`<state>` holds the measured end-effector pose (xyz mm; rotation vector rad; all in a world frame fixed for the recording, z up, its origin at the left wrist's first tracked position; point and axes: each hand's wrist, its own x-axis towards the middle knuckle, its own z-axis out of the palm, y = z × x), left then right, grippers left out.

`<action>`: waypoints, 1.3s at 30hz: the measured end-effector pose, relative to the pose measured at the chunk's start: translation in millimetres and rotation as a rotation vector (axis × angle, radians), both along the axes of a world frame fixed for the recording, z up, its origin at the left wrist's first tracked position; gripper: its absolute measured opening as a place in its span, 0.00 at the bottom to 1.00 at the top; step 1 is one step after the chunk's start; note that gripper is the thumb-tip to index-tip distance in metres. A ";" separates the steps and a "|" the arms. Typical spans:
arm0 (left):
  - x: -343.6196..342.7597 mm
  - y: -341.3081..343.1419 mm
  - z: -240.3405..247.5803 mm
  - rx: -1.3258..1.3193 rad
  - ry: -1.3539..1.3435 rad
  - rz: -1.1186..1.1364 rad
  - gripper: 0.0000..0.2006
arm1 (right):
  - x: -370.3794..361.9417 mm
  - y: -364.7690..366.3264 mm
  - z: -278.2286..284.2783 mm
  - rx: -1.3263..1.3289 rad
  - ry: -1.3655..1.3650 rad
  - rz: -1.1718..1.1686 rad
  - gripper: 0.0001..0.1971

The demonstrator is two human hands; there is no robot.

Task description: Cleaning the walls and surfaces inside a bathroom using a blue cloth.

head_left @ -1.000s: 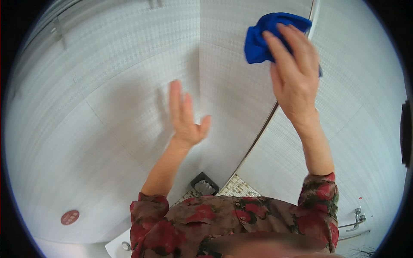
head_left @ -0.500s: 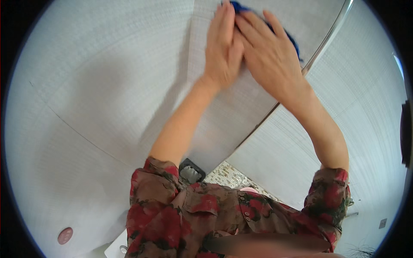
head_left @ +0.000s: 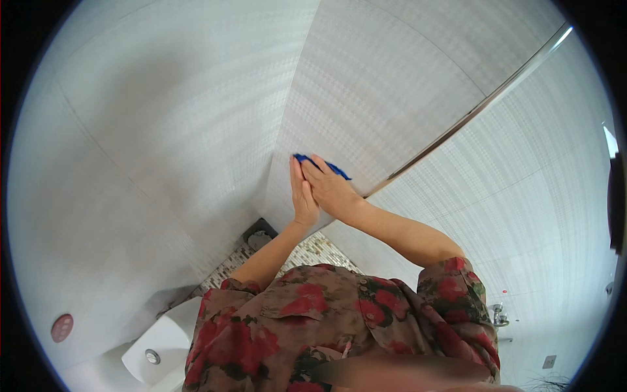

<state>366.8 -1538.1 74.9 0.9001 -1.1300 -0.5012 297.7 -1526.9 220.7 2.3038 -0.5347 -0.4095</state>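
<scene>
A blue cloth (head_left: 338, 172) is pressed against the pale tiled wall (head_left: 366, 85), near the corner where two walls meet. My right hand (head_left: 331, 189) lies over the cloth with its fingers stretched out, so most of the cloth is hidden beneath it. Close against it on the left is my left hand (head_left: 305, 199), its fingers straight and pointing up, at the cloth's left end. Whether the left palm touches the cloth or only the wall cannot be seen.
A metal-edged strip (head_left: 470, 114) runs down the wall right of my hands. Below stand a dark bin (head_left: 260, 228) and a white toilet tank (head_left: 157, 346) with a round button. The floor has mosaic tiles (head_left: 320, 251). A metal tap (head_left: 499, 315) is at the lower right.
Both hands have moved a long way down the wall with the blue cloth, nearer to my body. More of the upper wall, the bin and the toilet tank now show.
</scene>
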 end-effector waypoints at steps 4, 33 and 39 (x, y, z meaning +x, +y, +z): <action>-15.6 18.7 10.5 -0.002 -0.053 -0.059 0.32 | -28.1 8.5 -1.2 0.145 -0.060 -0.003 0.24; 118.3 65.0 -23.1 0.233 -0.513 0.068 0.31 | 54.8 -57.0 -171.8 0.175 -0.437 -0.208 0.26; 124.5 75.2 -30.2 0.313 -0.553 0.073 0.30 | -6.6 -9.5 -292.0 0.441 -0.415 -0.313 0.26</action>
